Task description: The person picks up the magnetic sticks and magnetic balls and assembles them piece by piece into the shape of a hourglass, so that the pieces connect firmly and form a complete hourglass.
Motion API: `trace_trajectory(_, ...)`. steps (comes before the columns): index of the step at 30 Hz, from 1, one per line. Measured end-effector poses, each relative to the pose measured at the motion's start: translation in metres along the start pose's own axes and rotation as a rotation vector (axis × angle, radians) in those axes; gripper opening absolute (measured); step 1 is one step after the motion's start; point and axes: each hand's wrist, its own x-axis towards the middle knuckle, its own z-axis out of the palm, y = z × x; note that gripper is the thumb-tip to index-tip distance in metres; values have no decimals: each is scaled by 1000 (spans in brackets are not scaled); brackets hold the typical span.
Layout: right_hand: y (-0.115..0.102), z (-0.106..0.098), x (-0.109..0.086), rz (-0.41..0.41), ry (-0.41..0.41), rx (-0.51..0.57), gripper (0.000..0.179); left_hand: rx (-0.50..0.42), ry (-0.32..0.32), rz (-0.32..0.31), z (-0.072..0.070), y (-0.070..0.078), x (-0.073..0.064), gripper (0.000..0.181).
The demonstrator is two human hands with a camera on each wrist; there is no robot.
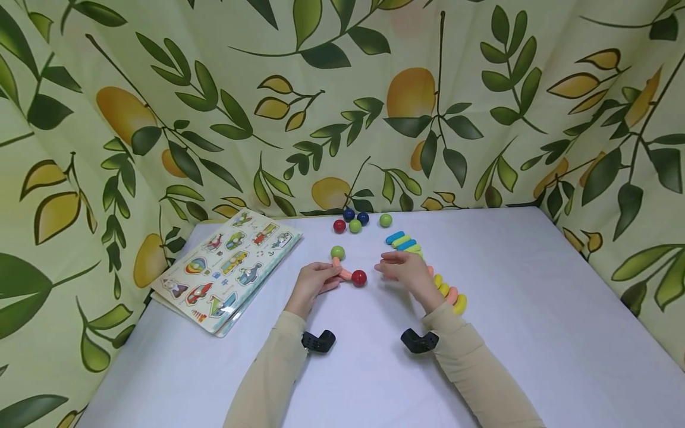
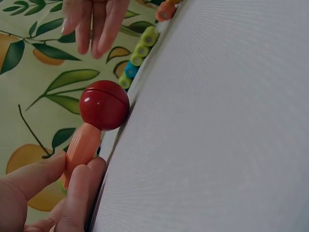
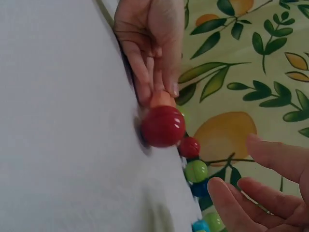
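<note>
While the left hand (image 1: 314, 284) pinches a salmon stick (image 2: 84, 144) tipped with a red ball (image 1: 360, 278), the right hand (image 1: 408, 273) hovers nearby, grip released

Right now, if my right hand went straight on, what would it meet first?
Probably the red ball on the pink stick your left hand holds, though depth is hard to judge.

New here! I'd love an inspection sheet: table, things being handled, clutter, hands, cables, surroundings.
Surface: white tabletop, looks flat.
Job's things: peach stick touching a red ball; green ball close by; more balls near the back edge; coloured sticks lined up rightward.
Clutter: picture boards, stacked left.
Hands: left hand pinches the peach stick; right hand holds nothing.
Cables: nothing seen.
Surroundings: leaf-patterned curtain.
</note>
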Motion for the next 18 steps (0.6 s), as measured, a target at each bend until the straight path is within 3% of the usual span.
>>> trace_trajectory(3,1,-23,-3,0,-1,-5,54,1,-7,2,0,-1,0,34)
trace_trajectory(9,14,-63,1,83,2,-18,58,10,-10,0,-2,-1,0,35)
trace_trajectory(14,23,-84,8,108,32,-91,59,22,-10,-7,-2,0,0,36)
trace_trajectory(18,32,-94,17,131,1,-143,60,30,-10,-5,-2,0,1,37)
